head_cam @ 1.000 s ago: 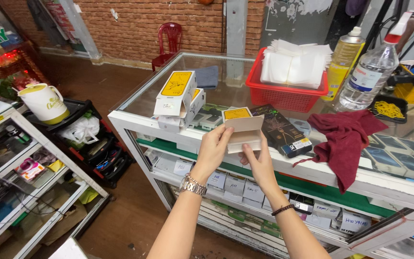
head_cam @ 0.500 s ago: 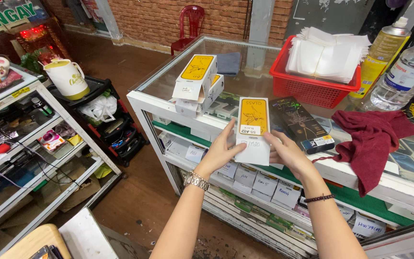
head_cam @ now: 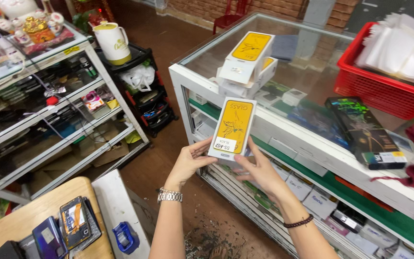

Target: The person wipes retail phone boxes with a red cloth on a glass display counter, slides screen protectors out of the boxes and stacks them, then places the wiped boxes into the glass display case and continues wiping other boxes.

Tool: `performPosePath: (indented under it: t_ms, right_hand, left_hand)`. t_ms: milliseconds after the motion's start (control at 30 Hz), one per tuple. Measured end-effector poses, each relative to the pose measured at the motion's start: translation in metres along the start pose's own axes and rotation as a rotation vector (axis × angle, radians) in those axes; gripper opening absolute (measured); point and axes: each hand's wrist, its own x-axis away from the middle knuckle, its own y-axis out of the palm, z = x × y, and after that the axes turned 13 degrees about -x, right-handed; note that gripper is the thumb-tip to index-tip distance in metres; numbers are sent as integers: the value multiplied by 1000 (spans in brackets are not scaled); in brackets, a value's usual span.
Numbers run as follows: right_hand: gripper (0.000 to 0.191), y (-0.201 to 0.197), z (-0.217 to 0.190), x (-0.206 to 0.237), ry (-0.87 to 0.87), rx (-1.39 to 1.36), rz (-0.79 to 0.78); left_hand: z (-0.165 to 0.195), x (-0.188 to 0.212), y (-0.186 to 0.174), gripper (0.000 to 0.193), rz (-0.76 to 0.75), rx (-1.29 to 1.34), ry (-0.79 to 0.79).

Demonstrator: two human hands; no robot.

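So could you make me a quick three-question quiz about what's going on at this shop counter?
1. True or false: both hands hold the white and yellow box.
2. Which wrist wears the metal watch: A left, B right?
3. What colour is the basket on the glass counter?

Key: 1 true: the left hand and right hand grip its lower end. 2 A. 3 red.
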Motion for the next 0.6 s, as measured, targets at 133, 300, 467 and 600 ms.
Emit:
performPosePath:
  t_ms: [133, 300, 467, 600]
  right_hand:
    - [92, 45, 31, -43, 66, -194, -100]
    - [83, 74, 89, -121, 149, -476, -172]
    - [86, 89, 144, -215, 185, -659, -51]
    - [98, 100, 182, -268, 184, -573, 59]
  left_hand:
    - [-23, 15, -56, 67, 57, 35, -90]
    - [-69, 2, -102, 66, 130, -14, -242]
    - [-135, -40, -116, 60, 400, -456, -577]
    - [-199, -77, -110, 55, 530, -161, -639]
